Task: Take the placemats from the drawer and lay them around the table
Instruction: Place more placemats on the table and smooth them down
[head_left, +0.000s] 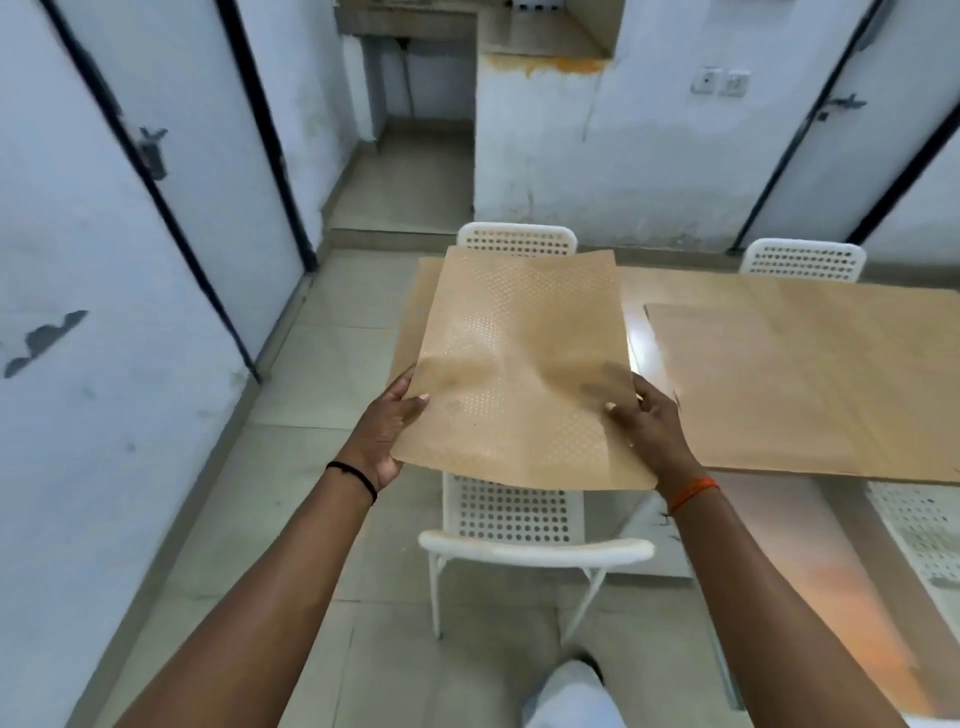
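A tan perforated placemat (524, 364) is held in the air over the left end of the table (675, 291). My left hand (387, 431) grips its left edge, thumb on top. My right hand (652, 421) grips its right edge, thumb on top as well. The mat sags a little between the two hands. A second tan placemat (789, 384) lies flat on the table to the right. Another mat's edge (415, 317) peeks out beneath the held one at the table's left end.
A white perforated chair (519, 519) stands right below the held mat, tucked to the near side. Two more white chairs (517, 239) (802, 260) stand at the far side, and another (924, 530) at the near right. Doors line the left wall.
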